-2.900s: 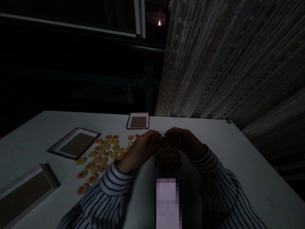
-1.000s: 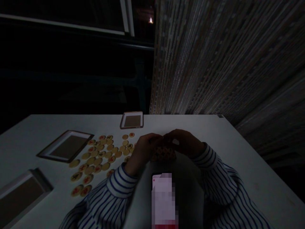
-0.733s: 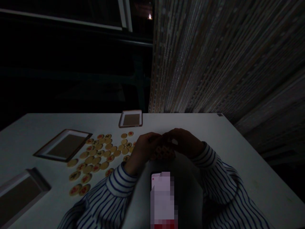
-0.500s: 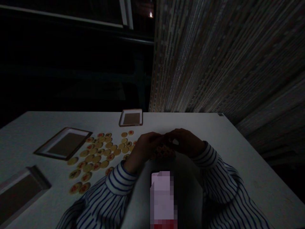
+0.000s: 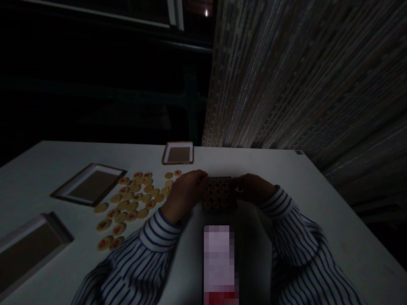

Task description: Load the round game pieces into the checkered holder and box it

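Between my hands is a small dark box (image 5: 219, 209), holding rows of round Chinese chess pieces (image 5: 216, 195). My left hand (image 5: 187, 192) is closed on the box's left side, thumb and fingertips near its upper left corner. Gripping the opposite side, my right hand (image 5: 252, 189) has its fingers bent in shadow. Loose Chinese chess pieces (image 5: 132, 206), pale and round with red or black characters on some, lie scattered left of my left hand. The dim light hides the fingertips' exact contact.
A lit phone (image 5: 219, 258) with a blurred screen lies nearest me. On the white table (image 5: 318, 220), an open shallow tray (image 5: 89, 186) and a long box part (image 5: 32, 250) lie left, and a smaller tray (image 5: 178, 154) at the far edge. A bead curtain (image 5: 280, 72) hangs behind.
My hands have moved apart from above the box to its two sides, so the pieces inside now show. The view has shifted slightly.
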`<state>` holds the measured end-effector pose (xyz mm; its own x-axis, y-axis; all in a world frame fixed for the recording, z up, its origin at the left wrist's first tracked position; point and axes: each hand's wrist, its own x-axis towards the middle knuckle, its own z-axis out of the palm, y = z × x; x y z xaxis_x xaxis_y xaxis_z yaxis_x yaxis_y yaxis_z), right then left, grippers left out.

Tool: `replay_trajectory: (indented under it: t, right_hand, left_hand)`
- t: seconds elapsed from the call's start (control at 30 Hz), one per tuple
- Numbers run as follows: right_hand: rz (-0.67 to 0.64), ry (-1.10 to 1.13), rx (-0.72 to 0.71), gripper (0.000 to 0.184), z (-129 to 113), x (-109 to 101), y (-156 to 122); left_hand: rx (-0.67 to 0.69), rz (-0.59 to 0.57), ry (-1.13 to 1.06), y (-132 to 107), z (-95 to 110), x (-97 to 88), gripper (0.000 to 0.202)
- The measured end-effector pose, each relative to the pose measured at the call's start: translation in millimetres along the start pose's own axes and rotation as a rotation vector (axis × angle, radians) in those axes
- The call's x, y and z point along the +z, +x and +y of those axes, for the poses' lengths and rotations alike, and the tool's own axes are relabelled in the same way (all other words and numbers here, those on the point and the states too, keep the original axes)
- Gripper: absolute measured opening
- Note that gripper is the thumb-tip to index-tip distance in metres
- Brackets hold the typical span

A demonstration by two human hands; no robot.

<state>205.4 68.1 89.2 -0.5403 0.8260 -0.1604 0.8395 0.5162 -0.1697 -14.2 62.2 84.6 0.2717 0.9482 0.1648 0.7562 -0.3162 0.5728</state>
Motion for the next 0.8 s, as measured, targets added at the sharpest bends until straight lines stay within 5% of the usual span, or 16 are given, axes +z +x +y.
replay_trajectory:
  t: [0.8]
  right_hand:
    - [-0.134,-0.086,0.011,0.021,-2.8,5.6,9.8]
  left_hand:
    - [-0.001,-0.153,0.256,0.1,-3.0,-6.5,0.029]
